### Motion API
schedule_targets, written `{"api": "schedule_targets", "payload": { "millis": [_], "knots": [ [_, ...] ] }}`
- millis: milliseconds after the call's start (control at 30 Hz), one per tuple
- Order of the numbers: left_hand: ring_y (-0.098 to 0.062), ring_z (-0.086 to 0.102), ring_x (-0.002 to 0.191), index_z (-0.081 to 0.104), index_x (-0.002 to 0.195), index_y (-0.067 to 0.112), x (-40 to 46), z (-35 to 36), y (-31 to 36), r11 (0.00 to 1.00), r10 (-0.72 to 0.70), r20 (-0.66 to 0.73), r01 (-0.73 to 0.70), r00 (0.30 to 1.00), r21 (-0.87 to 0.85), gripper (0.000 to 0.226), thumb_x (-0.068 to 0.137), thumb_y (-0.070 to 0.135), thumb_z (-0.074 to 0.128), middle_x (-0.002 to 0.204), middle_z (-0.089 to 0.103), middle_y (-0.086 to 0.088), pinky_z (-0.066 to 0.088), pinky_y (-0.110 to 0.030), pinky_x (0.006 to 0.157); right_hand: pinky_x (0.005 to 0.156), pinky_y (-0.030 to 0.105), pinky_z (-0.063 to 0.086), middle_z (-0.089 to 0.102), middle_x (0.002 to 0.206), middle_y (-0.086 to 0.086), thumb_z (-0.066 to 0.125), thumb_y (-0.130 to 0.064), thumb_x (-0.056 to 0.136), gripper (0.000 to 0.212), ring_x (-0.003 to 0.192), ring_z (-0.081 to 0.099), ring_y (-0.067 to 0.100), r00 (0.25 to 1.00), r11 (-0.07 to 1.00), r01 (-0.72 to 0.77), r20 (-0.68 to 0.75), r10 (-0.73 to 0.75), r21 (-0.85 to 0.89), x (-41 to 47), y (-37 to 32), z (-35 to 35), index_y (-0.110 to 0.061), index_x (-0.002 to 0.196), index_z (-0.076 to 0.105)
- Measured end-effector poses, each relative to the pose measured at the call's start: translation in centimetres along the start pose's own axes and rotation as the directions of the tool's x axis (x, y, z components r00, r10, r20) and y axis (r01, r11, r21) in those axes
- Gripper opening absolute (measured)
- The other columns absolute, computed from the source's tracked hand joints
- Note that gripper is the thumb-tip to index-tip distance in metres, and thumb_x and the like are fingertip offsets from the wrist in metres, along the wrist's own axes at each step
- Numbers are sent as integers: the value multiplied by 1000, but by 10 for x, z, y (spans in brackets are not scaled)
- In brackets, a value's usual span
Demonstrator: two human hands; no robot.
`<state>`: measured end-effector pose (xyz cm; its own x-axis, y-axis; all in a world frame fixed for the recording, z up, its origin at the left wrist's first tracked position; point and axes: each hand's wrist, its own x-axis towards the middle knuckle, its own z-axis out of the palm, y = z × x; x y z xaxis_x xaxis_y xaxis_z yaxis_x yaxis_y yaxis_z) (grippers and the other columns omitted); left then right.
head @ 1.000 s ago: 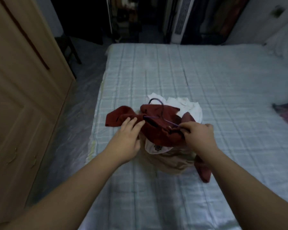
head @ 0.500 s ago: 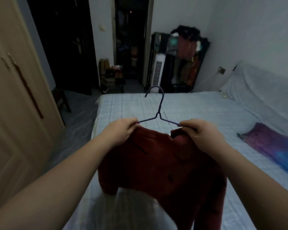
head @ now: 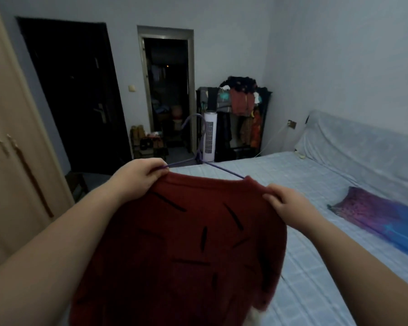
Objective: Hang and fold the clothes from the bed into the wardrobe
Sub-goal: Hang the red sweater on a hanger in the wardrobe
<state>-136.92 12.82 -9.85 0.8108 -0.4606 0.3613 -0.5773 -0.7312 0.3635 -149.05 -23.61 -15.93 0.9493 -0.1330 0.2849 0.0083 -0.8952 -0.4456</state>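
A dark red shirt (head: 186, 250) with short black dashes hangs in front of me on a thin purple hanger (head: 199, 147). My left hand (head: 137, 180) grips the shirt's left shoulder together with the hanger's left arm. My right hand (head: 285, 205) pinches the shirt's right shoulder, where the hanger's right arm disappears under the fabric. The hook stands up above the collar. The wooden wardrobe (head: 12, 161) is at my left with its doors closed. The bed (head: 316, 267) with its pale blue checked sheet lies below and to the right. The shirt hides whatever lies on the bed beneath it.
A purple-blue cloth (head: 382, 220) lies on the bed's right side near a covered headboard (head: 368, 147). Beyond the bed's foot stand a white tower fan (head: 209, 136) and a rack of clothes (head: 240, 118). A dark door (head: 76, 90) and an open doorway (head: 167, 95) are behind.
I lifted the red shirt on its hanger off the pile on the bed and raised it higher. My right hand slid outward along the shoulder, and my view tilted up.
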Motion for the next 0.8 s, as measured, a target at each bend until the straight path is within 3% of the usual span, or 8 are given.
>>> {"api": "schedule_targets", "payload": {
  "millis": [67,133,200,367,500,667,733,800],
  "knots": [
    [-6,61,90,67,105,33,-3,-12,1,999,14,-14,-15,1000,-33,15,98,36,54,94,67,15,50,-34,84,68,31,38,59,78,-15,53,-33,97,19,81,59,15,1000,999,29,9,-29,-36,6,-8,-9,-42,81,51],
    [2,59,88,66,104,33,-7,-21,5,999,28,-14,-29,1000,-45,14,99,34,54,92,65,18,49,-30,82,71,33,41,63,91,-11,48,-37,98,6,86,59,17,994,989,105,39,-102,-101,12,-26,-17,-40,97,54],
    [5,58,87,66,101,36,-11,-25,11,998,45,-24,-46,999,-50,13,99,35,53,90,65,20,47,-26,79,72,34,43,64,97,-7,45,-40,99,14,88,59,18,984,974,178,36,-175,-137,18,-48,-24,-35,107,55],
    [2,60,81,62,96,37,-27,-42,30,994,67,-90,-74,994,-74,12,99,36,51,84,65,18,51,-30,78,65,34,41,61,86,-3,42,-34,101,10,80,59,23,965,973,231,-127,-228,13,20,-86,-30,-30,99,51],
    [2,61,86,63,102,41,-45,-50,40,996,73,-142,-80,987,-41,12,97,43,52,90,67,21,52,-32,81,65,31,38,61,89,-5,43,-30,101,12,78,54,17,936,957,290,-216,-279,20,9,-104,-35,-28,103,55],
    [-8,62,90,59,107,51,-58,-67,28,973,-113,5,110,994,201,21,93,60,45,95,65,20,55,-38,82,64,32,40,62,85,-10,45,-31,99,12,78,58,18,914,954,298,-277,-296,-34,4,-108,-43,-34,101,56],
    [-5,62,91,65,103,46,-63,-70,29,973,-140,53,127,989,191,17,94,52,51,93,65,19,56,-35,82,64,32,41,62,84,-11,46,-30,99,11,79,58,18,903,948,312,-292,-316,-62,2,-114,-43,-34,101,56],
    [0,61,93,68,101,43,-68,-72,41,992,-115,101,108,988,68,13,94,37,59,96,66,18,54,-29,84,65,32,42,62,85,-12,48,-29,98,11,81,59,19,896,939,339,-284,-342,-61,-2,-119,-41,-35,101,57]
  ]
}}
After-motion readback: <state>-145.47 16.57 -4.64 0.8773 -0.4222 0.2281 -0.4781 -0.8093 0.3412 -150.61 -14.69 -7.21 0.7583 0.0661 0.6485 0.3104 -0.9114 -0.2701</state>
